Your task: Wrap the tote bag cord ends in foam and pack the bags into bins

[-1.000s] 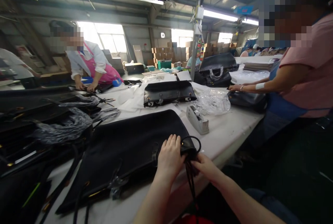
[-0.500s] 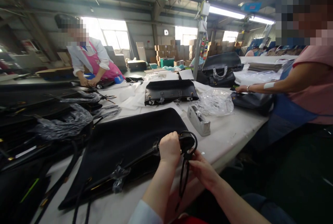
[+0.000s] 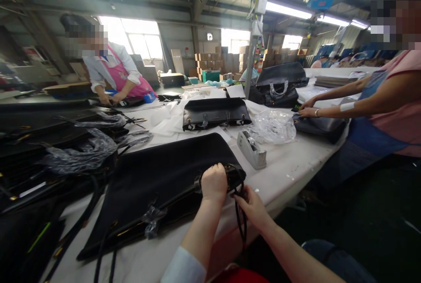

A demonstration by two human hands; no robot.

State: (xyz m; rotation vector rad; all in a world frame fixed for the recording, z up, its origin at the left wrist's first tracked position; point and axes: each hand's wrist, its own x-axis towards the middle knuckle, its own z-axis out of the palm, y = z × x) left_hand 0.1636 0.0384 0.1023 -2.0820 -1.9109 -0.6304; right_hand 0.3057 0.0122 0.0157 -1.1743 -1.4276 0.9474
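A large black handbag (image 3: 164,169) lies flat before me, its opening edge towards me. Clear plastic wrap (image 3: 153,220) covers a fitting on that edge. My left hand (image 3: 214,183) is closed on the bag's edge near its right corner; its fingertips are hidden behind the edge. Black cord (image 3: 241,226) hangs in loops from the same corner, past the table edge. With thumb and fingers pinched, my right hand (image 3: 252,206) holds the cord just below the corner.
Right of the bag stands a grey tape dispenser (image 3: 251,150) beside crumpled clear plastic (image 3: 272,126). Another black bag (image 3: 217,113) lies beyond. Black bags with plastic-wrapped handles (image 3: 82,151) are piled at left. Co-workers handle bags at far left (image 3: 115,72) and at right (image 3: 378,107).
My right hand has shifted slightly up and left. The cord loop that stood above the bag's corner is now drawn down. My left hand keeps its grip on the bag.
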